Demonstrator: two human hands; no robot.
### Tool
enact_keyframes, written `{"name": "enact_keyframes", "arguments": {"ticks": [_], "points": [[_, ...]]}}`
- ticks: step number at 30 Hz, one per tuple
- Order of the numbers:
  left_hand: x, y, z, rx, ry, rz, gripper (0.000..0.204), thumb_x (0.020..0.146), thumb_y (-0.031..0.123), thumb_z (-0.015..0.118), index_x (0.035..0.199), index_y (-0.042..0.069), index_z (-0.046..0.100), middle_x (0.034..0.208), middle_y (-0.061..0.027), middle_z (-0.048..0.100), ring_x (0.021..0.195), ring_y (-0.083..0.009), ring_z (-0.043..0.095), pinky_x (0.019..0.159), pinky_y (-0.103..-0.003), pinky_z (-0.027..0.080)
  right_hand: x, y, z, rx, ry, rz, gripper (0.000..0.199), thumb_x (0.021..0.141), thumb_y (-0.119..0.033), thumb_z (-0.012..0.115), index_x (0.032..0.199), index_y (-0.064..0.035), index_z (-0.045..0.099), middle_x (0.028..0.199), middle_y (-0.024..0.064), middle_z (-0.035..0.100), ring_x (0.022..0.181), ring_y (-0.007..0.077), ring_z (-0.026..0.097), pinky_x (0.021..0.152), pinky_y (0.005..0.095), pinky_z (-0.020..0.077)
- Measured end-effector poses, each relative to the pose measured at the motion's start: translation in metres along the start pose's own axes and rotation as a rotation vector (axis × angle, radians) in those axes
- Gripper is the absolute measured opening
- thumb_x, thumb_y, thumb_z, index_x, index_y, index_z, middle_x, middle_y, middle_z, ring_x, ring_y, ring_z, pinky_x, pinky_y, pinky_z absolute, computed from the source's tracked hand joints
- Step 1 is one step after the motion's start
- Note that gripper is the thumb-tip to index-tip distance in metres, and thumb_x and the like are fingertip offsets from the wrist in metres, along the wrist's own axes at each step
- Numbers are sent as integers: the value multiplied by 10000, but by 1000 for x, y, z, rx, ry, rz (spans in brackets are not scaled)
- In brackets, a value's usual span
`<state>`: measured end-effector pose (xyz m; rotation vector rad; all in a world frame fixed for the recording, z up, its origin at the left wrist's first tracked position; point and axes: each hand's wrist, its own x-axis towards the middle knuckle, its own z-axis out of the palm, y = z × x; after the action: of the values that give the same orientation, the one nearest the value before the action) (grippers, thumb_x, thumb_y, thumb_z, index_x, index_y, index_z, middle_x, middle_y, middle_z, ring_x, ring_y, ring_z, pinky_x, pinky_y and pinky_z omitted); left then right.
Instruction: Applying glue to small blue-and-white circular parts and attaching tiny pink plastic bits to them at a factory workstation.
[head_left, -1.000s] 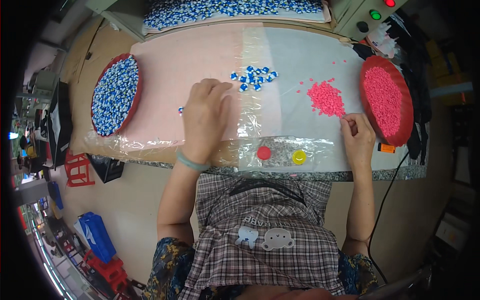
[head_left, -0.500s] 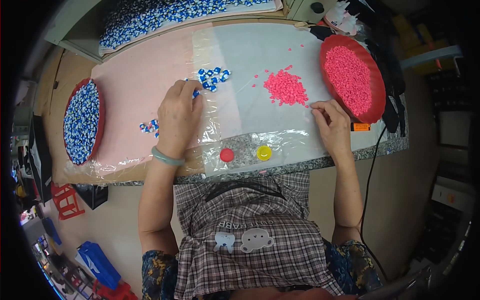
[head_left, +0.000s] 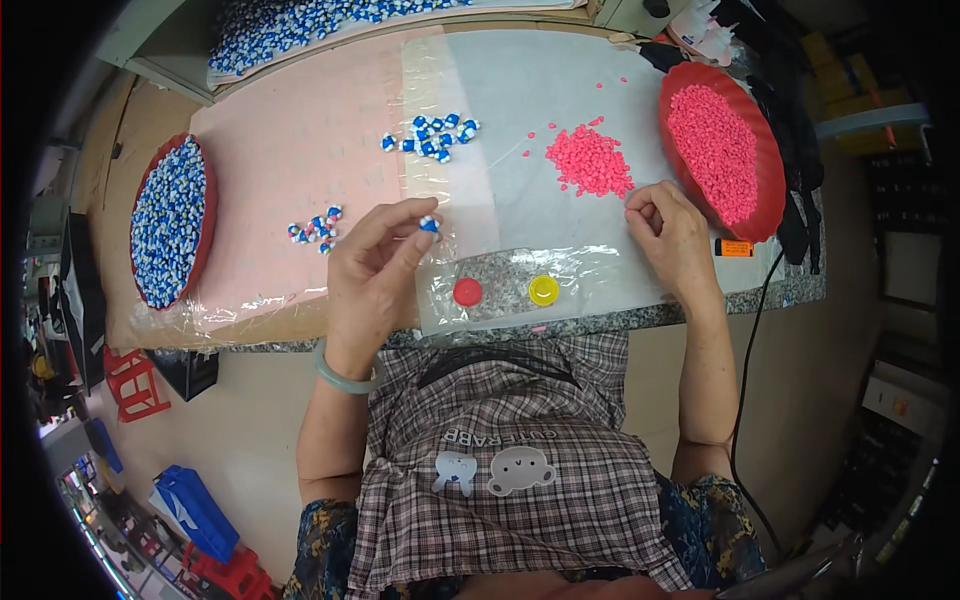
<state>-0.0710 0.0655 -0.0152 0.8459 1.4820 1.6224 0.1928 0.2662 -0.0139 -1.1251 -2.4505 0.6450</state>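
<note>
Between thumb and forefinger, my left hand [head_left: 375, 265] pinches a small blue-and-white piece [head_left: 429, 224] above the table. A loose group of like blue-and-white pieces [head_left: 432, 138] lies beyond it. Left of that hand is a smaller cluster with pink bits [head_left: 317, 230] among the blue and white. My right hand [head_left: 672, 235] rests at the near right edge of a pile of small pink pieces [head_left: 590, 160]. Its thumb and fingertips are drawn together; whatever they hold is too small to make out.
A red dish of blue-and-white pieces [head_left: 208, 210] stands far left, a red dish of pink pieces [head_left: 772, 190] at right. Red [head_left: 467, 292] and yellow [head_left: 543, 291] round caps lie near the front edge. An orange-and-black item [head_left: 734, 247] sits by the right dish, beside a black cable [head_left: 745, 380].
My left hand has drawn back toward me from the blue-and-white group, now with one piece in its fingertips. The right hand remains by the pink pile. The whole view has shifted slightly.
</note>
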Motion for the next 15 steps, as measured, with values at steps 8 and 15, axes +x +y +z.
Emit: {"name": "enact_keyframes", "arguments": {"ticks": [8, 15], "points": [[-20, 2, 13, -99, -106, -70, 233, 944, -32, 666, 1177, -33, 673, 1129, -76, 671, 931, -114, 656, 819, -234, 536, 3, -5, -10, -36, -141, 17, 99, 846, -8, 702, 917, 15, 638, 806, 70, 574, 700, 159, 571, 649, 302, 460], [-25, 0, 20, -243, -162, -139, 223, 940, -43, 667, 1161, -57, 646, 1096, -85, 684, 978, -116, 662, 847, -238, 546, -1, -3, -3, -40, -84, -67, 94, 837, 17, 688, 902, 9, 621, 806, 69, 572, 697, 162, 577, 641, 298, 471]]}}
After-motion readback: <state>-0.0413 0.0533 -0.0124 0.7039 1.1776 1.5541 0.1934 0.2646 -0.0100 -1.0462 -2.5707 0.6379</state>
